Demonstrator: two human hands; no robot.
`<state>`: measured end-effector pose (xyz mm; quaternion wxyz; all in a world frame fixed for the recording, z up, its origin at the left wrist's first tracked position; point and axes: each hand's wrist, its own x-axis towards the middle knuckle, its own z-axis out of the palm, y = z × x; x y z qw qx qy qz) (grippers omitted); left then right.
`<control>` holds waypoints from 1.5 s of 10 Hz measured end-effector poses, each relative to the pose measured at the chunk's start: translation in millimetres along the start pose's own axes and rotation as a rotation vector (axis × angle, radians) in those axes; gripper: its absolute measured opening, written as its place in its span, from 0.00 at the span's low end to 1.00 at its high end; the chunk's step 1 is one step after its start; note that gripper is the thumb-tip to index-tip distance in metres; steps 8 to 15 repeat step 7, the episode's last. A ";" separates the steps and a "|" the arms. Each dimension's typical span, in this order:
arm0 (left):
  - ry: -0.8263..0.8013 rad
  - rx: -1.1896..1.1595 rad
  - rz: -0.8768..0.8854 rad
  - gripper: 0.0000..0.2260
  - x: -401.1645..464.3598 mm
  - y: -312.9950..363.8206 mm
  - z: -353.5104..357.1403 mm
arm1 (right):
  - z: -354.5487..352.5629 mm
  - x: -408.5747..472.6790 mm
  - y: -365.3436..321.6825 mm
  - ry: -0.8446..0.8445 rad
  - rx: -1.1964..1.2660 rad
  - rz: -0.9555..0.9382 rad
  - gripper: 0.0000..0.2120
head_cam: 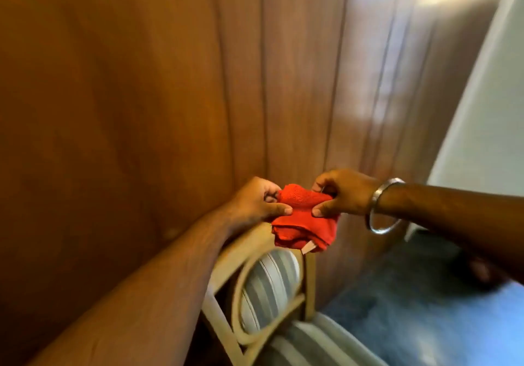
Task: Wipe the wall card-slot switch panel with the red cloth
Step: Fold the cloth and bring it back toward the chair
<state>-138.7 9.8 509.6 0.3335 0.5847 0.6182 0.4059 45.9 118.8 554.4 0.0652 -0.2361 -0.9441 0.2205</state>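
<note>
The red cloth [303,219] is bunched up low in the middle of the view, just above a chair's backrest. My left hand [255,202] pinches its left side between thumb and fingers. My right hand [344,192], with a metal bangle on the wrist, pinches its right side. A small pale tag hangs from the cloth's lower edge. No switch panel is visible in this view.
Brown wood panelling [127,96] fills the left and centre. A light wooden chair [263,286] with striped grey cushions stands below the hands. Blue carpet [425,309] lies at lower right, and a white wall or door frame [490,116] rises at the right edge.
</note>
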 end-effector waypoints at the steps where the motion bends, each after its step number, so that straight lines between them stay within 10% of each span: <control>1: -0.146 -0.140 -0.191 0.04 24.1 -85.0 84.4 | 82.0 -13.8 90.1 -0.117 0.105 0.203 0.12; 6: -0.178 0.261 -0.788 0.09 -44.8 -480.0 385.7 | 540.0 -100.4 292.9 -0.400 0.210 0.944 0.22; 15: -0.067 0.516 -0.720 0.14 -42.2 -474.6 386.9 | 550.3 -102.3 293.0 -0.292 0.060 1.001 0.30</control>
